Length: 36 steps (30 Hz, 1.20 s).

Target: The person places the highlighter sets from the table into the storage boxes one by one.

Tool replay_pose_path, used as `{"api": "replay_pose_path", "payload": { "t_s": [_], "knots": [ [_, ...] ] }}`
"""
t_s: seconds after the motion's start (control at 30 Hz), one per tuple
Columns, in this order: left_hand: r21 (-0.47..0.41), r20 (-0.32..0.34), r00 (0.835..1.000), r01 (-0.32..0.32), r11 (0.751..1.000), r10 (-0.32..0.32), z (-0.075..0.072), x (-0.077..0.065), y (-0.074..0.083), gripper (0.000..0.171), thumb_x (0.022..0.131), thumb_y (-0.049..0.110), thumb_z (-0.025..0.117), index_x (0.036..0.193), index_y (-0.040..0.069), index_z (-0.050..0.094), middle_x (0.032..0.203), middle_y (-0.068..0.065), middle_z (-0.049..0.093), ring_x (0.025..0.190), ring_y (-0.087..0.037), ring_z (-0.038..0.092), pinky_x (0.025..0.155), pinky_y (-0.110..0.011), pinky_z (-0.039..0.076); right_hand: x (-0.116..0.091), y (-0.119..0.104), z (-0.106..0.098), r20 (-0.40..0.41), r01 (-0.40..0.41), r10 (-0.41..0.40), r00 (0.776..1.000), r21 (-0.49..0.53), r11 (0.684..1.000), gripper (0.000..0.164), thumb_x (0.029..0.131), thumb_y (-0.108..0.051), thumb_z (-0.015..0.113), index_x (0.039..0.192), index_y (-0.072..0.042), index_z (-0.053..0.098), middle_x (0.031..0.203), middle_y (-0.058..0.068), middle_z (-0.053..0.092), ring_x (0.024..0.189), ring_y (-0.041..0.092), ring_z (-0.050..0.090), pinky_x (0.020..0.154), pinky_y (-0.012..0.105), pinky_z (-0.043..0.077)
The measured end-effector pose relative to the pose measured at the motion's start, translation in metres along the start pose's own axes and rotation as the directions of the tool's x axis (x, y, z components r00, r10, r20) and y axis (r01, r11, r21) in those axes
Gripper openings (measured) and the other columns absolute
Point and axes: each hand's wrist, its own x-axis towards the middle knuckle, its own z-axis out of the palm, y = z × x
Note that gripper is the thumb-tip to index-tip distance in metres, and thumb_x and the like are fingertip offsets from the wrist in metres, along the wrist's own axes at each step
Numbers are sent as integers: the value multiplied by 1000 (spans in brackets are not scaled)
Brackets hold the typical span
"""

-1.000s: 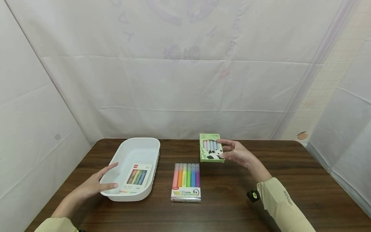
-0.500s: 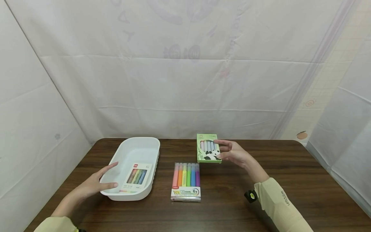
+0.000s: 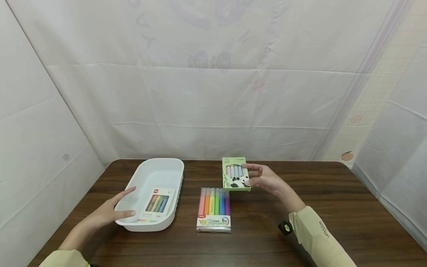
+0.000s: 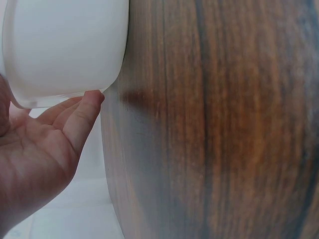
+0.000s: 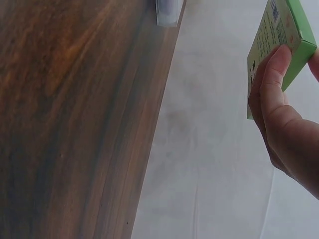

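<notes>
My right hand (image 3: 267, 180) grips a green box of markers (image 3: 233, 174) with a panda on its front, thumb and fingers along its right edge. It is held above the table, and its lower edge overlaps the far end of a clear pack of highlighters (image 3: 213, 207) in the head view. In the right wrist view the box (image 5: 286, 37) is seen from behind, fingers on its back. At left, my left hand (image 3: 103, 213) holds the near left rim of a white plastic basket (image 3: 156, 167). A white box of coloured sticks (image 3: 158, 204) lies inside.
The dark wooden table (image 3: 300, 237) ends at the back against a pale cloth wall (image 3: 213, 111). Similar cloth hangs on both sides. The highlighter pack lies between the basket and my right arm.
My right hand has carried the green marker box a little left and toward me, to the edge of the highlighter pack. The left hand and basket have hardly moved.
</notes>
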Motion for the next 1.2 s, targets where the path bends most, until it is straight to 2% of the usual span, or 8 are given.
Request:
{"api": "replay_pose_path", "payload": {
  "t_s": [0.33, 0.6, 1.2],
  "knots": [
    [24, -8, 1000, -28, 999, 29, 1, -1, -1, 83, 80, 25, 69, 143, 2, 20, 139, -39, 18, 124, -53, 24, 89, -63, 31, 2, 3, 7, 11, -7, 7, 1000, -5, 1000, 73, 73, 6, 65, 137, 9, 29, 105, 12, 62, 86, 17, 62, 72, 29, 51],
    [8, -6, 1000, -2, 1000, 2, 0, -2, 1, 84, 80, 27, 69, 144, 5, 19, 141, -37, 16, 126, -52, 21, 90, -66, 28, 4, 3, 10, 14, -14, 14, 1000, -6, 1000, 73, 73, 5, 66, 136, 8, 31, 105, 12, 61, 85, 17, 62, 72, 30, 51],
    [35, -12, 1000, -22, 999, 22, 0, -2, -1, 83, 80, 26, 69, 143, 3, 20, 140, -38, 18, 124, -54, 23, 88, -64, 31, 10, 1, 24, 45, -3, 4, 999, -13, 1000, 73, 73, 4, 67, 137, 7, 31, 114, 22, 57, 89, 19, 62, 74, 30, 51]
  ]
}}
